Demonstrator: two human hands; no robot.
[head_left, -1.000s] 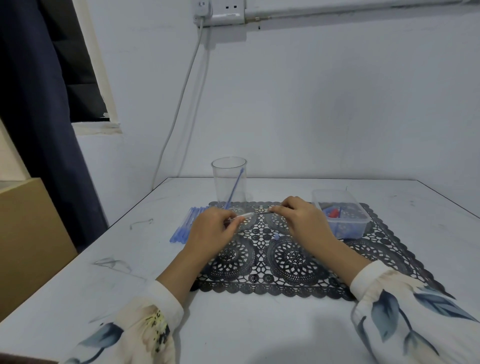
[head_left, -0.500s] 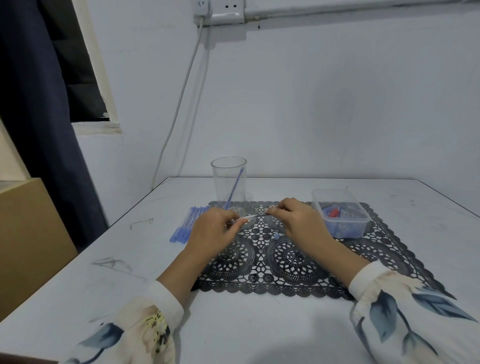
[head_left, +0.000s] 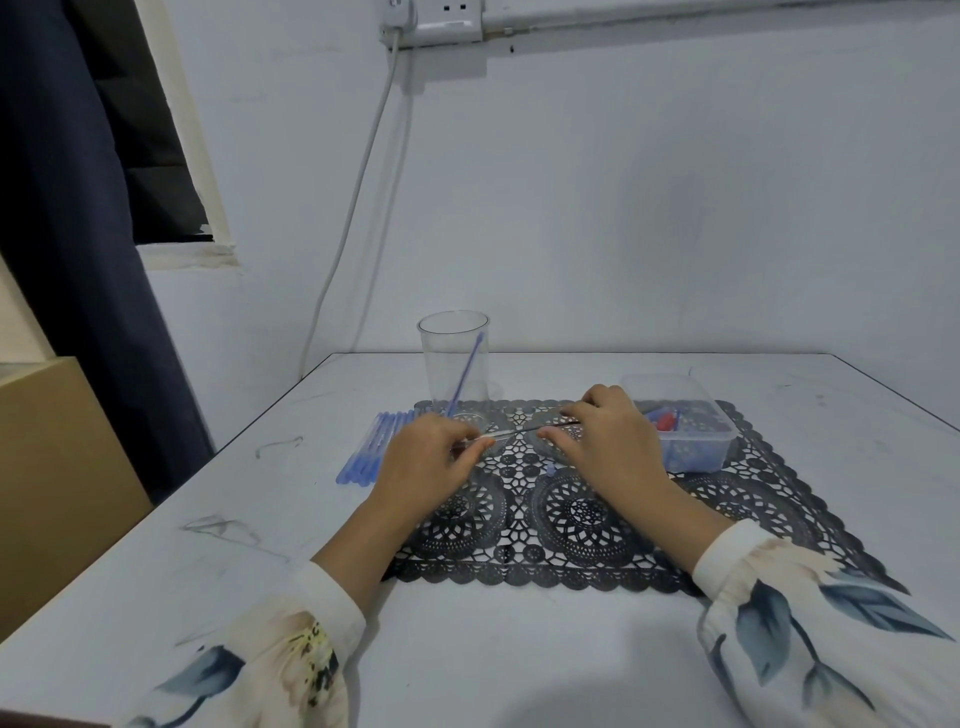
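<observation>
Thin rod (head_left: 519, 432), ends hidden in pinching fingers of left hand (head_left: 426, 467) and right hand (head_left: 610, 444).

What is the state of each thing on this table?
Thin clear pen tube: held level, pinched at both ends.
Left hand: pinches the tube.
Right hand: pinches its dark end.
Tall clear plastic cup: upright, one blue pen leaning inside.
Clear rectangular plastic box: open, small parts inside.
Row of blue pens: lying flat beside the black lace mat.
</observation>
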